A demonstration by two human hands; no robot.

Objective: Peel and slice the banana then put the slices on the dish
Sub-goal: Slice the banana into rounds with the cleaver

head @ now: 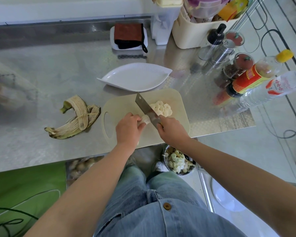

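Left grip (128, 129) pinches the short banana stub (145, 119), fingertips best tucked clear; right grip (171, 130), wrapped round the knife (144, 105) handle, should press straight down.

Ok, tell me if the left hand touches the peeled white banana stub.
Touching: the head view shows the left hand gripping the peeled white banana stub beside the steel cleaver.

Banana stub (146, 119) beside slices (161, 108); white dish (135, 77) bare.
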